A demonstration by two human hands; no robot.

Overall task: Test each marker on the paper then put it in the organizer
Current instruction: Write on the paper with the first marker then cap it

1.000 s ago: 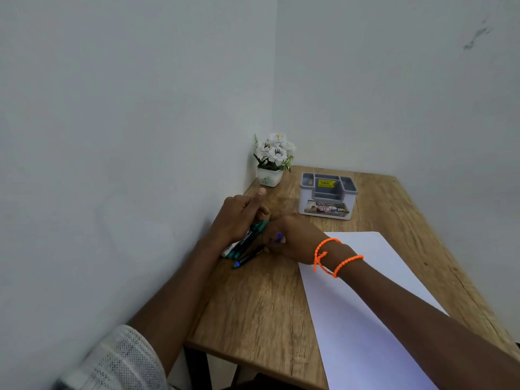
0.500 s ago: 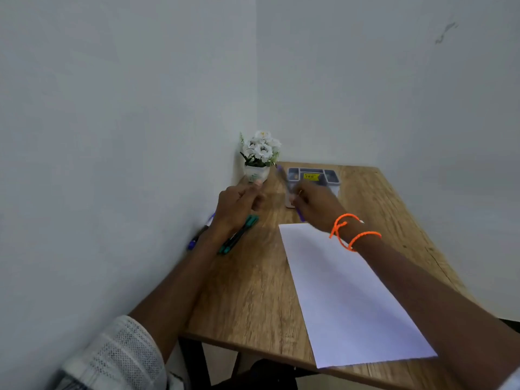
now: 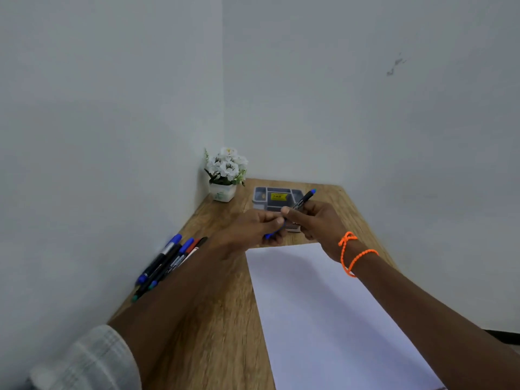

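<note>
1. The black marker with the blue end [image 3: 302, 202] is now up in the air between both hands, out in front of the grey plastic organizer [image 3: 277, 198] and just past the far edge of the white sheet of paper [image 3: 323, 305]. A second ago it was still down in the pile by the wall, so one marker has been singled out.
2. Right hand [image 3: 315, 220]: its grip is closed round the marker's barrel, blue end pointing up and away toward the organizer.
3. Left hand [image 3: 259, 229]: its grip is pinched on the lower blue end of the same marker, most likely the cap, though the blur makes it hard to be sure. It has let go of the bunch it was holding a second ago.
4. My read is the cap is about to come off, so the test scribble hasn't happened yet. The paper looks blank.
5. The rest of the markers [image 3: 168, 263] (blue, red, green caps) lie loose on the wooden table [image 3: 211, 333], against the left wall and well apart from the paper.
6. The organizer's compartments look empty from here, so the task is right at the start.
7. A small white pot of white flowers [image 3: 225, 175] sits in the corner beside the organizer.
</note>
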